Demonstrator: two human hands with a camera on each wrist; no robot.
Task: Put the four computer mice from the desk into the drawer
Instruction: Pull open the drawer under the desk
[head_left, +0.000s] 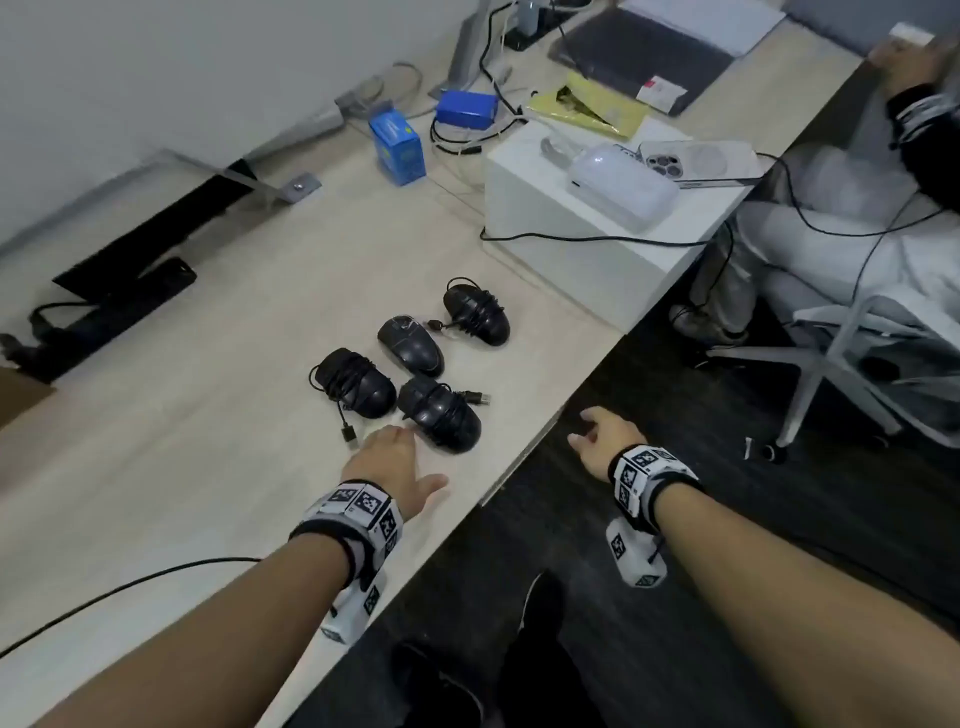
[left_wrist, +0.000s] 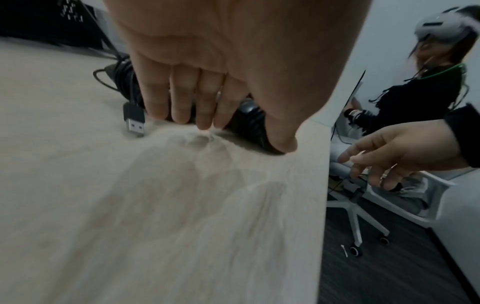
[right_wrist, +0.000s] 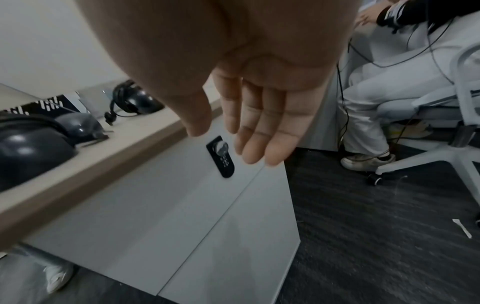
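Four black mice sit clustered on the desk (head_left: 218, 364) near its front edge, all still on the surface. Nearest mouse (head_left: 441, 415) lies closest to the front edge, cable wound round its body, USB plug (head_left: 479, 398) sticking out on its far side. Second wrapped mouse (head_left: 358, 383) is just beside it on the left, its own USB plug (left_wrist: 135, 121) lying loose on the desk next to the fingertips. Unwrapped mouse (head_left: 410, 345) is just behind those two; fourth wrapped mouse (head_left: 478, 314) is furthest back, near the white box (head_left: 571, 234). Left hand (head_left: 392, 467) is over the desk right at the nearest mouse: fingers (left_wrist: 179, 98) straight and together, tips down at the surface against the mouse's near end, thumb alongside its side; nothing gripped yet, hand holds nothing. Right hand (head_left: 605, 434) is off the desk past the front edge, fingers (right_wrist: 259, 127) extended and relaxed, empty, hovering in front of the grey drawer front (right_wrist: 145, 216) below the desk edge, near its black keypad lock (right_wrist: 222, 157); no contact visible. Drawer reads as closed. Another person (left_wrist: 426, 86) sits on a white chair (head_left: 841, 374) beyond the desk's right end.
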